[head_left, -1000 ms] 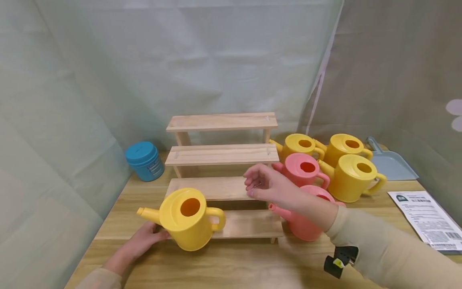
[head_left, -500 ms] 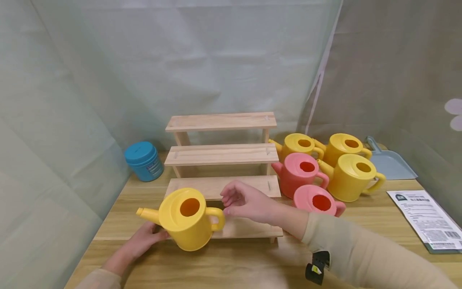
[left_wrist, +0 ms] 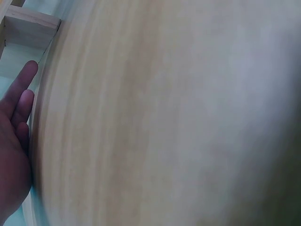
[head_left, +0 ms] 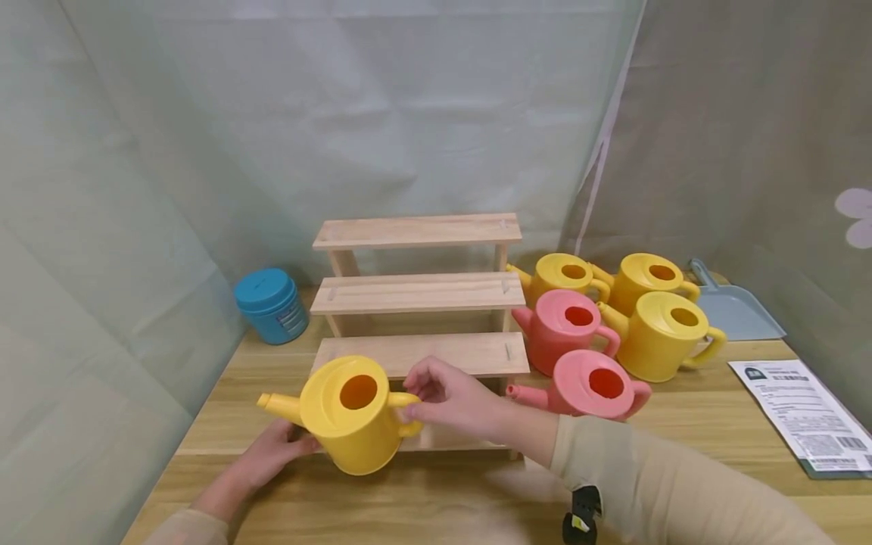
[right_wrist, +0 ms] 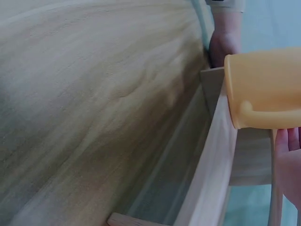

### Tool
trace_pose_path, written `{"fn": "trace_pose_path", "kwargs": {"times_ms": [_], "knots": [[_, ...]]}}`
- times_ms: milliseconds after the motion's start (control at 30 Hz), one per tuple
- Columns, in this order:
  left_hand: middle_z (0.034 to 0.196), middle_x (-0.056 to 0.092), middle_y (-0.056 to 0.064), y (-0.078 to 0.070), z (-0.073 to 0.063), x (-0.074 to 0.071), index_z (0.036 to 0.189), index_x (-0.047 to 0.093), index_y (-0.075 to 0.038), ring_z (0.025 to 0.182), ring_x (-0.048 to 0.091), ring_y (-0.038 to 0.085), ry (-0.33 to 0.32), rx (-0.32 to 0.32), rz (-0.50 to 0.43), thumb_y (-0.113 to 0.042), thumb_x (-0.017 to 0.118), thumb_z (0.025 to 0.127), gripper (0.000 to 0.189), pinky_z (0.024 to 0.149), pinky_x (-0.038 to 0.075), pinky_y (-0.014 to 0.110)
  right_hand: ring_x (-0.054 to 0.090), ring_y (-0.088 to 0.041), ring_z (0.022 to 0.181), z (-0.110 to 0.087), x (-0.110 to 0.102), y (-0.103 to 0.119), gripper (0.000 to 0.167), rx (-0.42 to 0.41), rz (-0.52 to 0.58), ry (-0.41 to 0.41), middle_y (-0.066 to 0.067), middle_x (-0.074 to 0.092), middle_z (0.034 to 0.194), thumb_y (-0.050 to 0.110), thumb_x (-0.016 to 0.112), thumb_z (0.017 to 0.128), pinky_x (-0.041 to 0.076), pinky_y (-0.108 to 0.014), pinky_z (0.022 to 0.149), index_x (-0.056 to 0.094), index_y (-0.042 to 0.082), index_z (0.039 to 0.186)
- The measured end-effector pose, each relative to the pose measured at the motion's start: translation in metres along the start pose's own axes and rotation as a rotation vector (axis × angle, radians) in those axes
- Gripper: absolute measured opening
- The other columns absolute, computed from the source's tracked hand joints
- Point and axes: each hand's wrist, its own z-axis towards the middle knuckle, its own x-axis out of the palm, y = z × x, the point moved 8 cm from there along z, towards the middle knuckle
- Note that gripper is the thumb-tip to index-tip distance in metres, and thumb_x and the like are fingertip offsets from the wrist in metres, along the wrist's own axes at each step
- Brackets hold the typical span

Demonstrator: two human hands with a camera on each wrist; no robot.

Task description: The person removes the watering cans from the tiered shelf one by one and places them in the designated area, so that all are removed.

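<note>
A yellow watering can (head_left: pixel 350 435) stands at the left part of the lowest step of a tiered wooden shelf (head_left: pixel 418 231), spout to the left. My right hand (head_left: pixel 453 401) is at its handle, thumb and fingers loosely bent around the loop's outer side. In the right wrist view, the fingertips (right_wrist: pixel 282 136) are right at the edge of the handle (right_wrist: pixel 273 120). My left hand (head_left: pixel 269 454) rests at the left end of the lowest step, partly hidden behind the can. The left wrist view shows that hand's fingers (left_wrist: pixel 23 84) fairly straight, nothing held in them.
Right of the shelf stand pink watering cans (head_left: pixel 568 322) and yellow watering cans (head_left: pixel 661 344). A grey-blue dustpan (head_left: pixel 739 314) and a printed sheet (head_left: pixel 800 409) lie farther right. A blue lidded tub (head_left: pixel 272 306) stands left of the shelf.
My right hand has moved left and down from above the third step to the yellow watering can's handle. The left hand and the can have stayed in place.
</note>
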Motion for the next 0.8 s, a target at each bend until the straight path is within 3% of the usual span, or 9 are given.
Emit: {"fn": "trace_pose_path", "kwargs": {"times_ms": [433,800], "knots": [[0.124,0.055,0.011,0.0,0.0,-0.001,0.125,0.051,-0.002,0.109,0.047,0.003,-0.008,-0.006,0.039,-0.017,0.062,0.088,0.042,0.092,0.035,0.023,0.055,-0.016,0.087,0.002,0.008,-0.01,0.025,-0.008,0.036,-0.026,-0.004,0.058,0.097,0.01,0.069,0.085,0.047,-0.025,0.079,0.054,0.004,0.104],[0.123,0.055,0.011,0.001,0.001,0.0,0.124,0.051,-0.001,0.107,0.048,0.004,0.008,0.002,0.008,-0.015,0.061,0.088,0.04,0.091,0.035,0.022,0.055,-0.015,0.083,0.002,0.014,-0.011,0.018,-0.032,0.111,-0.053,-0.005,0.057,0.094,0.008,0.065,0.088,0.048,-0.025,0.073,0.054,0.002,0.102]]}}
